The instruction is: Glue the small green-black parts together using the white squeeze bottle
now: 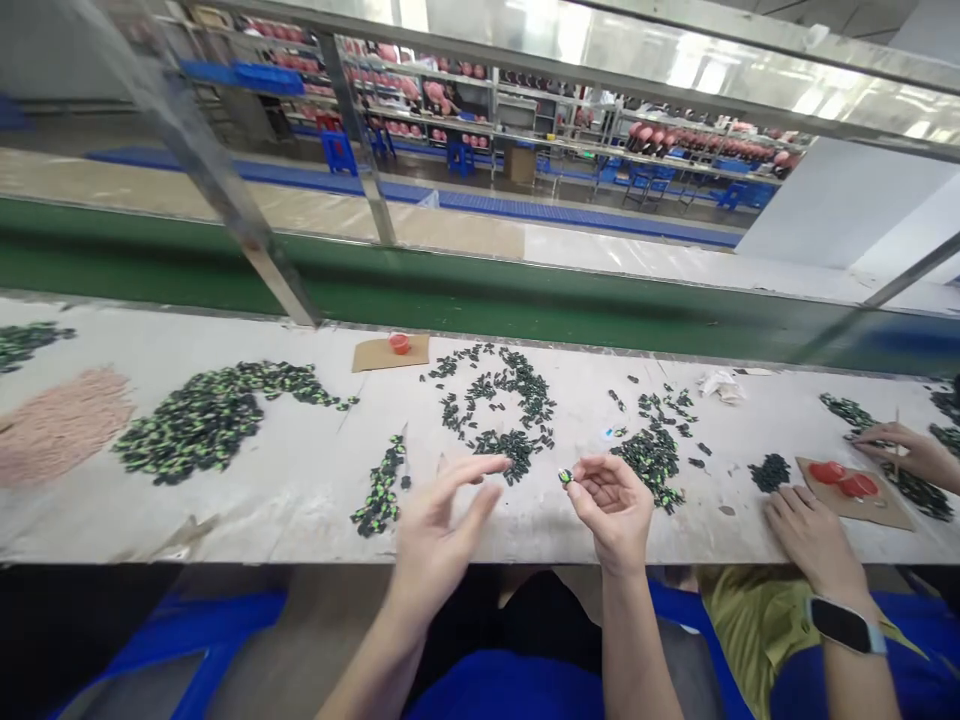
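My right hand [611,510] is raised over the table's front edge, its fingers curled, and pinches a small black-and-green piece [565,477] at the fingertips. My left hand [442,530] hovers beside it with fingers stretched out toward the piece, holding nothing. Between and behind the hands lies a scatter of the same small pieces [499,405]. A narrow row of finished-looking pieces [382,487] lies just left of my left hand.
A big heap of black-green pieces [202,420] and a pink heap [56,425] lie at left. A cardboard square with a red cap [398,343] sits behind. At right, another person's hands [814,540] work over a cardboard with red caps [844,482]. A green conveyor [480,290] runs behind.
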A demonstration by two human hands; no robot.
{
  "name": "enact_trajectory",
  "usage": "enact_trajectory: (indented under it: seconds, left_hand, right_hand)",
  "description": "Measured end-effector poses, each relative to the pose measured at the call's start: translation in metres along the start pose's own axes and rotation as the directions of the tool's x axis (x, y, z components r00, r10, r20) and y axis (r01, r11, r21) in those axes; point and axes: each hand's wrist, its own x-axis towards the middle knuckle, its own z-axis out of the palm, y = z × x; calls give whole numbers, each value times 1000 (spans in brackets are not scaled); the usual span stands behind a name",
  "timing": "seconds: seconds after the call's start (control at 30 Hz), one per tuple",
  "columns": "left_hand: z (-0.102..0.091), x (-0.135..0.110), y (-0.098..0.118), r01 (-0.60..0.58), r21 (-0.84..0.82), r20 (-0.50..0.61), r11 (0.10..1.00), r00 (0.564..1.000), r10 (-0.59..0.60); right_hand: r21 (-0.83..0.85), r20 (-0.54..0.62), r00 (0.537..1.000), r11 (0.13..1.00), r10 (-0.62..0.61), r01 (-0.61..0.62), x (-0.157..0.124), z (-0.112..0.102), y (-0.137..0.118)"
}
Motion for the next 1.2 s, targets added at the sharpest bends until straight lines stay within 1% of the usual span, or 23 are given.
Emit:
enact_trajectory:
  seconds: [0.1, 0.23, 0.37, 0.47, 0.57, 0.63, 0.67, 0.73, 0.77, 0.8, 0.83, 0.87, 0.9, 0.93, 0.97, 1.0, 1.03, 1.07, 1.1, 1.2]
  left_hand:
    - [11, 7, 1, 55, -133, 111, 990, 993, -40]
    - [22, 11, -12, 175, -270, 111, 947, 982, -150]
    - [23, 6, -30, 313, -354, 115, 881, 950, -291]
    - [27, -4, -39, 324, -368, 98, 872, 946, -310]
    - [33, -12, -43, 280, -351, 99, 894, 960, -262]
    - [32, -13, -46, 264, -266, 139, 927, 962, -234]
    - [28, -11, -48, 254, -196, 160, 947, 961, -225]
    - [13, -2, -54, 212, -6, 156, 977, 965, -209]
    - [1, 5, -58, 166, 110, 110, 980, 978, -178]
    - [-12, 14, -63, 134, 241, 21, 961, 989, -143]
    - [-25, 24, -68, 122, 375, -62, 919, 992, -106]
    - [-39, 33, -73, 140, 499, -125, 855, 988, -89]
    - [-51, 43, -77, 179, 607, -183, 775, 980, -83]
    - [-61, 52, -81, 216, 700, -205, 681, 974, -98]
    - [-69, 59, -84, 248, 776, -211, 580, 969, -132]
    - [-75, 65, -86, 270, 836, -209, 477, 962, -178]
    - [-78, 70, -87, 279, 871, -206, 404, 955, -215]
    - [-80, 73, -88, 278, 890, -199, 361, 950, -240]
    - [-80, 75, -89, 272, 900, -189, 340, 947, -258]
    - [-79, 79, -91, 246, 908, -152, 339, 948, -279]
  right_hand:
    - [47, 93, 994, 998, 48, -52, 2, 14, -1]
    - [36, 173, 976, 989, 133, -141, 1, 18, 5]
    - [-11, 199, 957, 977, 210, -212, -4, 15, 18]
    - [-59, 185, 953, 971, 239, -232, -10, 10, 25]
    - [-117, 164, 955, 967, 245, -228, -15, 4, 30]
    - [-180, 169, 954, 960, 246, -216, -16, -4, 34]
    - [-220, 168, 956, 955, 239, -200, -14, -10, 35]
    - [-320, 132, 971, 936, 199, -148, -7, -27, 37]
    - [-374, 85, 985, 921, 150, -108, -2, -37, 37]
    - [-448, 24, 995, 891, 99, -78, 4, -48, 37]
    - [-536, -76, 997, 841, 29, -65, 11, -59, 37]
    - [-630, -177, 983, 773, -46, -77, 18, -69, 36]
    - [-707, -259, 957, 701, -130, -97, 25, -77, 36]
    - [-771, -282, 935, 631, -216, -86, 30, -82, 36]
    - [-827, -265, 921, 558, -285, -65, 35, -86, 37]
    - [-867, -231, 918, 496, -324, -43, 38, -86, 40]
    - [-894, -189, 924, 447, -331, -22, 40, -84, 43]
    - [-909, -154, 941, 417, -300, -16, 41, -80, 48]
    - [-914, -142, 957, 405, -252, -29, 42, -75, 53]
    - [-910, -107, 989, 412, -98, -57, 44, -57, 68]
